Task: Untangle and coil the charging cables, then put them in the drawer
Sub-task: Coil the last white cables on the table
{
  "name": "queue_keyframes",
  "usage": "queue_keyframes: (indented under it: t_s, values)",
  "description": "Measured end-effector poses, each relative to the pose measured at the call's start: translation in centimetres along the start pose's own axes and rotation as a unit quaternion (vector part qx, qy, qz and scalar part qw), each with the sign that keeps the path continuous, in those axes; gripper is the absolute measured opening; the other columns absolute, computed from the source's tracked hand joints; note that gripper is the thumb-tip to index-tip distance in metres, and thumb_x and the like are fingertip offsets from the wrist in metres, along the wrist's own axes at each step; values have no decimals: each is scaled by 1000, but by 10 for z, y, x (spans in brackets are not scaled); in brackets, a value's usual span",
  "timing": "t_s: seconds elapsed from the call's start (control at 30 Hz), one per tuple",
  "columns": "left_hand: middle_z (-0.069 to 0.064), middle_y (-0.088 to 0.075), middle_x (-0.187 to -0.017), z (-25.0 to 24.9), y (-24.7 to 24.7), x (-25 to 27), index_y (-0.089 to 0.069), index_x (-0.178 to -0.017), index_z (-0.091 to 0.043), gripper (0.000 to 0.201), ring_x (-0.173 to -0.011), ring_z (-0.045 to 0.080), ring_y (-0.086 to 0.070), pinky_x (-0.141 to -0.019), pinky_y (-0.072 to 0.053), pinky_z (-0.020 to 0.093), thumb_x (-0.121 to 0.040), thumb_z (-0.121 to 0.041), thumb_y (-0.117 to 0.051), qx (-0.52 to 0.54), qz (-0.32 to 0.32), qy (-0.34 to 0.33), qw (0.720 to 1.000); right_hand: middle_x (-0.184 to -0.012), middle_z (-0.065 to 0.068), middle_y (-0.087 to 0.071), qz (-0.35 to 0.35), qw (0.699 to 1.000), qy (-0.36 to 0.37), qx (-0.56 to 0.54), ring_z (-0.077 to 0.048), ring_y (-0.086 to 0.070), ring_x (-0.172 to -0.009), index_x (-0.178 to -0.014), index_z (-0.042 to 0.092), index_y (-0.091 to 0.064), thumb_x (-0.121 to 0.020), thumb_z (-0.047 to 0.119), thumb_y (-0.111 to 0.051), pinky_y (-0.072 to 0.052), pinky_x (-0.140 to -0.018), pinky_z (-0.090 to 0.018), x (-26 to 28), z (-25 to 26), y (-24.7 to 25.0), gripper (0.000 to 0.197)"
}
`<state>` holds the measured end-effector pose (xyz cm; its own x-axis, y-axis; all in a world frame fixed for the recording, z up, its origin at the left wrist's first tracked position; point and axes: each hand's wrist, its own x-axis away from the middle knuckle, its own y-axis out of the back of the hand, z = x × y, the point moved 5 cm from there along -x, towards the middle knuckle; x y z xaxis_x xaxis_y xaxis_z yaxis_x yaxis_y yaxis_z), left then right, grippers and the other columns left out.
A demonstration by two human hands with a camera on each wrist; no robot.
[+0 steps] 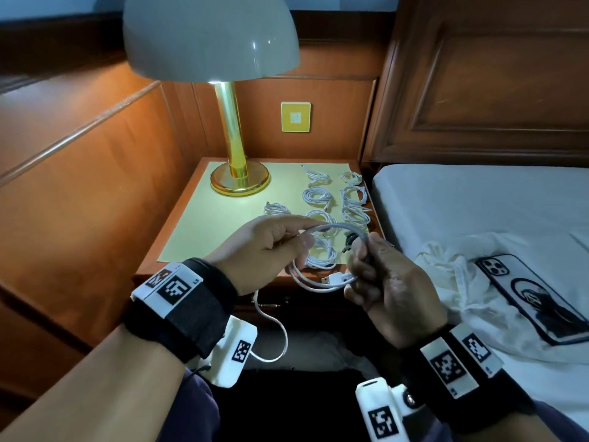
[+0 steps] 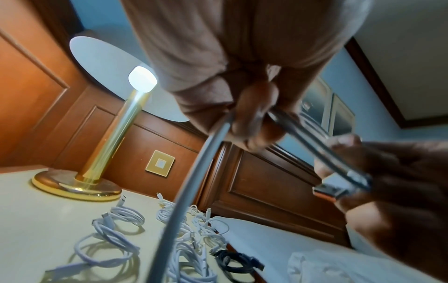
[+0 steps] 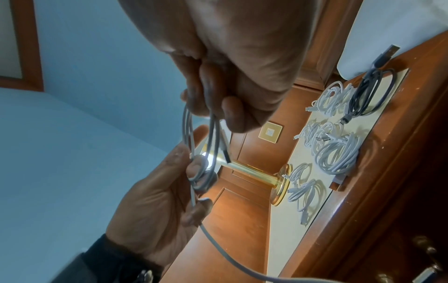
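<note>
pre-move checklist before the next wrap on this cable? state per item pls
1. Left hand grips the white cable: ok, fingers pinch the top of the loop.
2. Right hand holds the loop's other side: ok, fingers curled round the strands by the plug.
3. Loops formed: ok, a few turns run between the hands.
4. Loose tail free of snags: cannot tell, it hangs below the left wrist and its end is hidden.
5. Room on the nightstand for the coil: ok, bare top left of the coiled cables.
6. Drawer open: not ok, looks closed in the right wrist view.
</note>
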<state>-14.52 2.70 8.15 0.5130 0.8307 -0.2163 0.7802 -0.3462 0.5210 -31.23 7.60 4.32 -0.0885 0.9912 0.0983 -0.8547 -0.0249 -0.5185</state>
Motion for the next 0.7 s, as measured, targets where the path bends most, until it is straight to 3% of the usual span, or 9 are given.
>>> queue_keyframes:
  t_s: [0.17,0.27,0.3,0.4,0.5,0.57,0.63,0.7]
  values:
    - [-25,-57,-65,5,2,-6,-67,-128,-20,30,-63,0,-51,-66,-40,16,-105,-17,-49,-45,-30,13,998,-63,-2,-40,16,998,-53,-4,-13,-26,-46,-82,15,-58,-95,35,-42,-22,-52,-30,1,-7,-2,29]
    - [-8,-65,-81,6,0,-6,-68,-126,-22,29,-71,13,-54,-70,-50,32,-105,-18,-49,-61,-18,8,998,-62,-1,-36,22,998,-65,-2,-13,-24,-46,-79,14,-62,-85,33,-50,-22,-53,-30,2,-4,-2,23]
    - [-2,-64,-80,5,-1,-6,-69,-124,-21,28,-71,15,-53,-70,-50,33,-105,-19,-50,-61,-16,5,998,-62,0,-34,24,997,-68,-10,-13,-23,-46,-77,15,-60,-84,32,-50,-22,-53,-29,2,-3,-2,21]
    - [-8,-56,-72,1,2,-6,-72,-118,-19,24,-66,10,-49,-64,-44,25,-103,-23,-53,-59,-29,9,998,-62,3,-29,20,996,-68,-51,-11,-19,-45,-75,17,-50,-88,29,-48,-23,-51,-28,2,0,1,18]
    - [-6,-70,-89,1,8,-4,-73,-112,-22,31,-83,15,-63,-77,-54,35,-98,-42,-54,-73,-39,26,996,-60,5,-28,-25,995,-45,-82,-8,-19,-40,-72,19,-50,-98,28,-41,-22,-50,-26,0,4,10,29]
    - [-9,-70,-88,4,12,-3,-75,-103,-24,36,-83,17,-62,-74,-52,39,-95,-51,-51,-83,-41,37,995,-58,6,-29,-76,993,-10,-94,-7,-18,-39,-71,21,-49,-100,28,-41,-21,-48,-24,0,10,18,31]
    - [-16,-65,-75,9,23,-2,-74,-93,-23,25,-67,8,-55,-60,-44,30,-99,-39,-55,-76,-74,45,993,-58,7,-30,-118,988,25,-99,-7,-17,-39,-72,21,-49,-101,27,-42,-18,-49,-25,1,16,27,31]
    - [-11,-62,-73,15,38,-2,-73,-89,-20,17,-64,10,-52,-57,-41,30,-98,-27,-60,-77,-124,45,988,-58,7,-31,-149,983,50,-98,-8,-16,-40,-72,22,-50,-102,26,-43,-17,-49,-26,2,21,33,31]
